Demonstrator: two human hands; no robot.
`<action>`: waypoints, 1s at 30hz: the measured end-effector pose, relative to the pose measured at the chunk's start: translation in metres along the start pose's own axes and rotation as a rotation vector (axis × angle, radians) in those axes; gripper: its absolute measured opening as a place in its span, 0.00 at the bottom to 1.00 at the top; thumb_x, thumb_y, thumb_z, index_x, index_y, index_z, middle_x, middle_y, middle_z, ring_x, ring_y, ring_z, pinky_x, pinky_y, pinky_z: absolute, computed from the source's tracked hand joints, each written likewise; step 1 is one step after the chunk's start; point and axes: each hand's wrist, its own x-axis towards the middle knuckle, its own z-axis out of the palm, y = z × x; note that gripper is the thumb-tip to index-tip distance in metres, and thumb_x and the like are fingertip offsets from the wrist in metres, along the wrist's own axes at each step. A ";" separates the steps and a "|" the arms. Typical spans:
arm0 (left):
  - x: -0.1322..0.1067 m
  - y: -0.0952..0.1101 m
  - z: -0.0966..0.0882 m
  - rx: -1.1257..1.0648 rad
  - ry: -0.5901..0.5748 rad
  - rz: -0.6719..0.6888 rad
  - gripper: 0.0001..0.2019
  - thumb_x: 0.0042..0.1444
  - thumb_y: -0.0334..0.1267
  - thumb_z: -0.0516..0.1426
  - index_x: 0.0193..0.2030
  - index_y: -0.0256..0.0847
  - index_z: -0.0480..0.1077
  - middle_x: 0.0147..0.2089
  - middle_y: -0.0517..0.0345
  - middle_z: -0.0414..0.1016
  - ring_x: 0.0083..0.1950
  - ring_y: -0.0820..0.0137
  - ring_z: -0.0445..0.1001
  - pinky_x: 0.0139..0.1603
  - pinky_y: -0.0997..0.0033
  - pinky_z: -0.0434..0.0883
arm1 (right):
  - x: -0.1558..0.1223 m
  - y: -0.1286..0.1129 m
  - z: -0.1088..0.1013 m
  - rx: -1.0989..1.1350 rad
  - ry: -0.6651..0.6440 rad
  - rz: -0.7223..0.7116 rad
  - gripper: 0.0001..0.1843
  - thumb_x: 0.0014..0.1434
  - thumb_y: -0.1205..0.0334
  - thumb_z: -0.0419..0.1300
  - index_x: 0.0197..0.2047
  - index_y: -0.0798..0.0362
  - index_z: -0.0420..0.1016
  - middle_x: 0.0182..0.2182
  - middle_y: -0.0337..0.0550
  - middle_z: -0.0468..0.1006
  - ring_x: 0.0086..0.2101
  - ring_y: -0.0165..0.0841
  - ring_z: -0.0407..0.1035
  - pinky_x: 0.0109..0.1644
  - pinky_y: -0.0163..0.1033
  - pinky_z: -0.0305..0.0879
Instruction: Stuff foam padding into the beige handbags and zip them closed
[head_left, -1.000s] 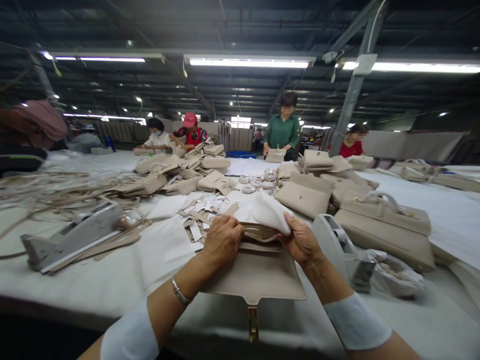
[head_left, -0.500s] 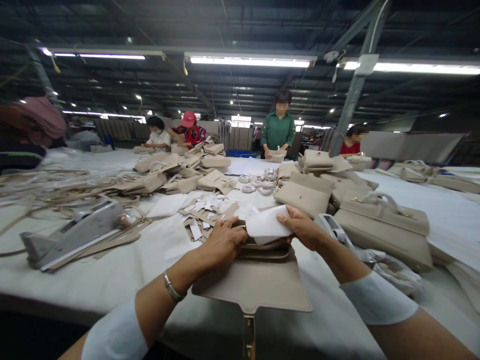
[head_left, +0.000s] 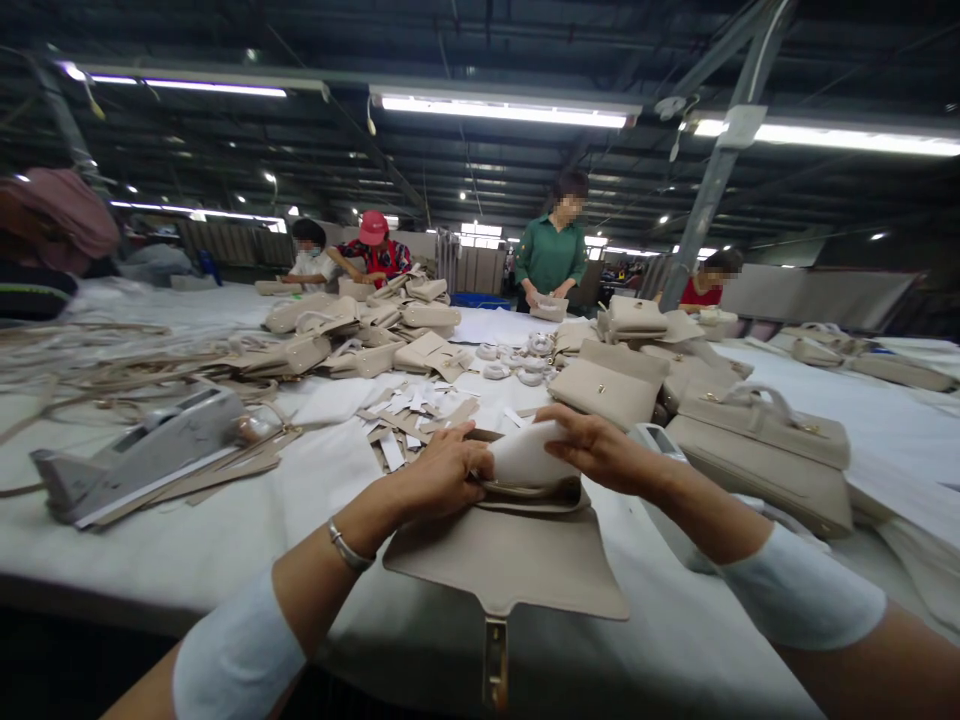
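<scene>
In front of me on the table lies a beige handbag (head_left: 514, 560), its flap folded down toward me with a metal clasp strip (head_left: 495, 662) at the flap's tip. At the left of its mouth, my left hand (head_left: 448, 470) is closed on the edge of the opening. My right hand (head_left: 600, 448) pinches the upper right of a white sheet of packing (head_left: 523, 455). The sheet's lower part sits inside the bag's mouth, so its bottom edge is hidden.
On my left stands a grey tape dispenser (head_left: 150, 450). Paper and beige strips (head_left: 409, 425) are scattered beyond the bag. Piled bags (head_left: 367, 330) lie farther back, and more bags (head_left: 757, 450) on my right. Wrapped white rings (head_left: 517, 362) lie mid-table. A co-worker in green (head_left: 551, 255) stands opposite.
The white sheet has gone lower into the bag's mouth, with my right hand still at its upper edge. My left hand stays on the bag.
</scene>
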 end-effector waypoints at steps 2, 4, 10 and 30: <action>0.001 0.000 -0.001 -0.019 -0.012 -0.005 0.08 0.45 0.29 0.58 0.33 0.46 0.71 0.47 0.62 0.75 0.68 0.47 0.47 0.63 0.37 0.45 | 0.000 -0.002 -0.014 0.082 -0.087 -0.065 0.17 0.59 0.64 0.53 0.52 0.52 0.65 0.45 0.44 0.73 0.41 0.34 0.68 0.44 0.35 0.63; 0.001 0.000 -0.001 -0.026 -0.004 0.016 0.08 0.45 0.29 0.58 0.32 0.46 0.71 0.49 0.62 0.74 0.68 0.47 0.48 0.63 0.37 0.44 | 0.006 -0.002 -0.023 0.127 -0.185 -0.090 0.17 0.57 0.65 0.55 0.51 0.52 0.68 0.44 0.42 0.73 0.40 0.33 0.67 0.43 0.34 0.63; -0.007 0.001 0.001 0.000 0.021 0.046 0.06 0.45 0.29 0.58 0.30 0.45 0.70 0.52 0.63 0.73 0.68 0.47 0.46 0.64 0.39 0.44 | 0.027 0.003 0.001 0.421 -0.211 0.076 0.26 0.46 0.59 0.65 0.49 0.54 0.67 0.34 0.39 0.73 0.34 0.33 0.68 0.37 0.35 0.65; -0.001 -0.005 0.010 -0.089 0.165 0.069 0.05 0.45 0.31 0.63 0.29 0.44 0.73 0.56 0.61 0.71 0.65 0.56 0.56 0.64 0.54 0.51 | 0.043 -0.020 0.031 -0.187 -0.416 0.042 0.21 0.43 0.73 0.57 0.43 0.53 0.69 0.35 0.41 0.77 0.34 0.33 0.71 0.32 0.30 0.60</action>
